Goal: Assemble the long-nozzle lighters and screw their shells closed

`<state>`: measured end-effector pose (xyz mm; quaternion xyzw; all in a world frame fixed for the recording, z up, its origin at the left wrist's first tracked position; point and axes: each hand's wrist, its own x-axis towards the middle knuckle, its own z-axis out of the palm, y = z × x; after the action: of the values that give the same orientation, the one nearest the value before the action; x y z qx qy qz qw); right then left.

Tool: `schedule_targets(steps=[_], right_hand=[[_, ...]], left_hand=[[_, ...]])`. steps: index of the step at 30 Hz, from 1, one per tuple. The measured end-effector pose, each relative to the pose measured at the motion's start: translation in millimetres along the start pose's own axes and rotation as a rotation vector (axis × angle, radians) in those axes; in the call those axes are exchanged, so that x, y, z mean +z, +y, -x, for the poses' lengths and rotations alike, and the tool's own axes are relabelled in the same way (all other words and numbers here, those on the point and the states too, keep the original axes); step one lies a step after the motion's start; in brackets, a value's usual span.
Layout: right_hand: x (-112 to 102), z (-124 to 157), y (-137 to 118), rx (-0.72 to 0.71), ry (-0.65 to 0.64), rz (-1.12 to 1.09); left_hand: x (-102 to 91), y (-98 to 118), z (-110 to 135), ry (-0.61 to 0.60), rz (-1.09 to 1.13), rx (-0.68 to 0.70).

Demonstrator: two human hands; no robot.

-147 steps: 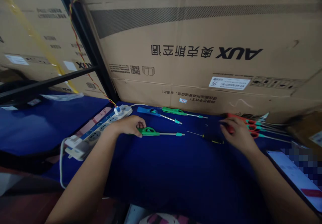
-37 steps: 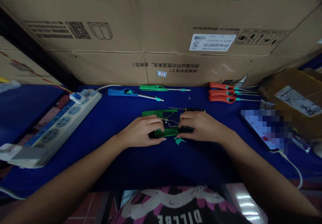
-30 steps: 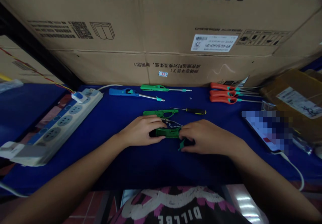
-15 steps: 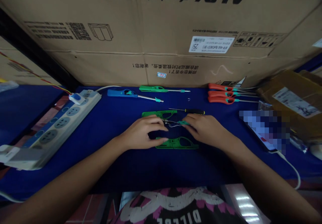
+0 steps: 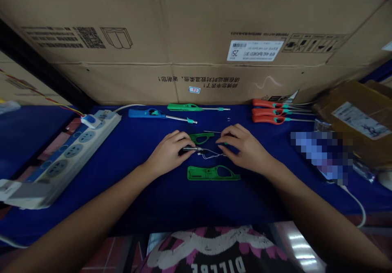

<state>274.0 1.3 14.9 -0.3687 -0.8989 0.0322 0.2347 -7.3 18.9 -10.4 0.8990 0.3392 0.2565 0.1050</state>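
My left hand (image 5: 170,152) pinches a slim silver cylinder (image 5: 191,148) between thumb and fingers. Thin wires (image 5: 211,154) trail from its right end toward my right hand (image 5: 245,146), whose thumb and forefinger are parted beside them. A bit of teal shows behind those fingers; whether they touch it is unclear. Behind my left hand lies one green lighter-casing half (image 5: 202,137), partly covered. The other green casing half (image 5: 212,173) rests nearer me, its inner side up. My right hand hides the handle of a screwdriver (image 5: 212,131), leaving just the shaft visible.
Farther back lie a blue lighter (image 5: 147,113), a green lighter (image 5: 185,107) and three orange lighters (image 5: 268,111). A power strip (image 5: 70,152) runs along the left. On the right are a phone (image 5: 318,158) and a taped box (image 5: 355,113). Large cardboard (image 5: 183,32) walls off the back.
My left hand has closed on the silver cylinder and turned slightly. My right hand's fingers have come off the teal part and spread; the hand now covers the screwdriver's handle.
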Motion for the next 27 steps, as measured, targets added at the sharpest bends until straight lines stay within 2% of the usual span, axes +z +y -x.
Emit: schedule_targets(steps=[3,7,11,15,20,24,27], right_hand=[[10.2,-1.6,-12.3,-0.054,-0.022,-0.003],[21.1,-1.8,-19.7,-0.031,-0.084,0.003],[20.9,-2.1,-18.7,0.008,-0.101,-0.026],[17.1,-3.1,-20.3,0.037,-0.062,-0.038],[17.5,-4.4,-23.2,0.081,0.015,-0.148],[20.0,-5.5,-25.5,0.084,0.014,-0.311],[21.5,-6.1,-27.7,0.082,0.008,-0.389]], left_hand=[[2.2,1.5,-1.0,0.009,0.011,-0.001],[3.4,2.4,-1.5,0.039,0.038,0.007],[2.9,4.0,-1.0,0.080,0.069,0.031],[1.4,7.7,0.7,0.108,0.097,0.055],[-1.0,14.7,2.1,0.184,0.032,0.186],[0.0,18.8,1.7,0.235,0.038,0.277],[-0.8,20.3,2.3,0.224,0.075,0.315]])
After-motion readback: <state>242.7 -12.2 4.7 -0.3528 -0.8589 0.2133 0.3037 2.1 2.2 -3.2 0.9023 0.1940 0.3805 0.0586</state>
